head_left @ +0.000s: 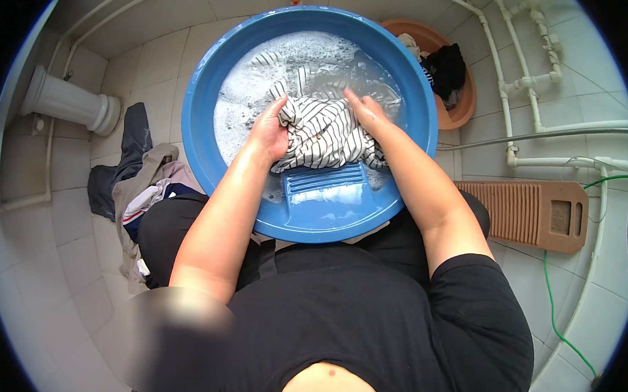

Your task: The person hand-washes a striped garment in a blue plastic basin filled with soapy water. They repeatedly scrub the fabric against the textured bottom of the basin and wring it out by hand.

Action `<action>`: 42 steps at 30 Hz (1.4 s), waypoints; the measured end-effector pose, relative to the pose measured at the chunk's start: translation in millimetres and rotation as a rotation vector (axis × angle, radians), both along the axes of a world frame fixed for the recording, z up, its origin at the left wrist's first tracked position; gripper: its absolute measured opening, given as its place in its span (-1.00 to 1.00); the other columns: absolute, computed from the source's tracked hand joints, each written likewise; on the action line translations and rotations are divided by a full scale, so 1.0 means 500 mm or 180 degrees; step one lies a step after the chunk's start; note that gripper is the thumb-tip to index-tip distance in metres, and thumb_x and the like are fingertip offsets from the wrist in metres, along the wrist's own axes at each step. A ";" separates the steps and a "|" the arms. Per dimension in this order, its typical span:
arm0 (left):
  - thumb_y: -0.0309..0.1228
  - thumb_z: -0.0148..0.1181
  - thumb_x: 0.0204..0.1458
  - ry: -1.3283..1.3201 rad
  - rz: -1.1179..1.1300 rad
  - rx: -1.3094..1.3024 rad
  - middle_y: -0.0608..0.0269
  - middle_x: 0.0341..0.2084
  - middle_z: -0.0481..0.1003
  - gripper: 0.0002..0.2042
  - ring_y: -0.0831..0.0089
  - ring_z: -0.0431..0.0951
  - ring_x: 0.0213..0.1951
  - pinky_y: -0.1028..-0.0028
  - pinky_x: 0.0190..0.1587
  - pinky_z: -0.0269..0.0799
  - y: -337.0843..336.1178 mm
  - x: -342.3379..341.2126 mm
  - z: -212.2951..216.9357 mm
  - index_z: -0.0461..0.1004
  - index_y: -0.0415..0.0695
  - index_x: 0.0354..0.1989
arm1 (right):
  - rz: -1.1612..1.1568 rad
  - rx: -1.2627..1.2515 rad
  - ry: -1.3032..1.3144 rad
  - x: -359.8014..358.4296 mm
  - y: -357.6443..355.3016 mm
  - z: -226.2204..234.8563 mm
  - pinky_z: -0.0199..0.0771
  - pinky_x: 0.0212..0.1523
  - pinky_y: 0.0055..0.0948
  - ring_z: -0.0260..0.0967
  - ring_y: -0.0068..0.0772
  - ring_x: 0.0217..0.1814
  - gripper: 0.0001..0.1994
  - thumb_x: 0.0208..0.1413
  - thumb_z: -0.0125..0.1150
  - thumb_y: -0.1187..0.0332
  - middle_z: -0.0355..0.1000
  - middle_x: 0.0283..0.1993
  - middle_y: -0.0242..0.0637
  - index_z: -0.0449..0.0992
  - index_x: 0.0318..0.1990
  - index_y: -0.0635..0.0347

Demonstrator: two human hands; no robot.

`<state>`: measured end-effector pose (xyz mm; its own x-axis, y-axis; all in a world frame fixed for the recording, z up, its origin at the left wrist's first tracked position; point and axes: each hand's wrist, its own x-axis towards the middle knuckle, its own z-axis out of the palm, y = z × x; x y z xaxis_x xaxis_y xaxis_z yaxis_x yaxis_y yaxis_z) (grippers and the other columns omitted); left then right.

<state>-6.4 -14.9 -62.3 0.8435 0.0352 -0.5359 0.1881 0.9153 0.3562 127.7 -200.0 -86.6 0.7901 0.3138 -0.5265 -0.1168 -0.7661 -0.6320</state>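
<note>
A white garment with dark stripes (323,129) lies bunched, wet, across the middle of a large blue basin (198,126), partly in soapy water. Its near edge rests against the basin's moulded ridged washboard (327,182). My left hand (270,131) is closed on the garment's left side, thumb uppermost at the cloth's edge. My right hand (367,113) lies over the right side, fingers stretched forward and touching the cloth; its far fingers are hard to make out. White suds (241,96) float on the left and far water; greyer water shows at the far right.
An orange basin (468,108) with dark and white clothes stands behind at the right. A brown washboard (526,213) lies right of my knee, near a green hose (553,301). Clothes (141,166) lie piled on the tiles at left. White pipes (507,100) line the right wall.
</note>
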 end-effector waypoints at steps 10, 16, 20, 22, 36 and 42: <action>-0.25 -0.16 0.00 -0.0072 0.1312 0.0105 0.12 -0.26 0.48 -0.66 0.24 0.46 -0.16 0.25 0.00 0.31 0.003 0.009 -0.001 0.40 -0.24 -0.21 | 0.0249 -0.0222 0.0393 0.039 -0.013 0.002 0.14 0.13 -0.31 0.20 -0.11 0.16 -0.10 -0.06 -0.32 -0.40 0.28 0.07 0.07 0.32 0.04 0.38; -0.11 0.16 -0.08 0.0204 -0.0526 0.0467 0.07 -0.35 0.51 -0.58 0.26 0.54 -0.26 0.22 -0.18 0.49 0.007 -0.003 0.022 0.39 -0.21 -0.18 | -0.0241 0.2157 0.1345 0.057 -0.052 0.023 0.37 -0.39 -0.58 0.33 -0.62 -0.41 -0.66 -0.09 0.26 0.03 0.38 -0.41 -0.41 0.40 -0.39 0.10; -0.44 0.20 -0.17 -0.0111 -0.1443 0.1174 0.14 -0.41 0.50 -0.74 0.37 0.54 -0.39 0.38 -0.29 0.52 -0.010 -0.006 0.074 0.40 -0.21 -0.26 | 0.0426 0.1092 0.0762 0.039 -0.047 0.059 0.33 -0.39 -0.57 0.33 -0.55 -0.41 -0.55 -0.15 0.26 -0.06 0.39 -0.41 -0.37 0.44 -0.33 0.17; -0.42 0.19 -0.20 -0.0651 -0.0624 0.0652 0.15 -0.36 0.49 -0.74 0.34 0.53 -0.32 0.36 -0.24 0.49 -0.004 -0.013 0.048 0.41 -0.19 -0.27 | 0.1304 0.0105 0.0235 0.030 -0.043 0.060 0.23 -0.37 -0.63 0.20 -0.65 -0.42 -0.54 -0.15 0.24 -0.05 0.32 -0.49 -0.44 0.46 -0.28 0.17; -0.13 -0.36 0.18 -0.0572 0.0268 -0.0405 -0.01 0.06 0.26 -0.52 0.07 0.22 0.12 0.08 0.19 0.04 -0.012 0.010 -0.019 0.18 -0.26 0.09 | 0.1059 -0.1251 -0.0672 0.034 -0.034 -0.031 0.29 0.02 -0.27 0.31 -0.07 0.01 -0.47 -0.14 0.12 -0.01 0.36 -0.02 -0.06 0.42 -0.10 0.23; -0.09 -0.28 0.16 -0.0854 0.0309 -0.0452 0.06 0.00 0.32 -0.54 0.16 0.29 0.06 0.15 0.16 0.12 -0.022 0.017 -0.018 0.21 -0.20 0.07 | 0.0737 0.1247 -0.2235 -0.060 0.043 0.012 0.35 -0.10 -0.36 0.34 -0.14 -0.11 -0.69 -0.17 0.15 0.20 0.35 -0.10 -0.18 0.47 -0.30 0.22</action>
<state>2.1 -26.0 -71.4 0.9518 0.0632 -0.3002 0.0141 0.9685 0.2487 97.6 -178.6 -80.8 0.7868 0.5664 0.2452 0.5368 -0.4320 -0.7247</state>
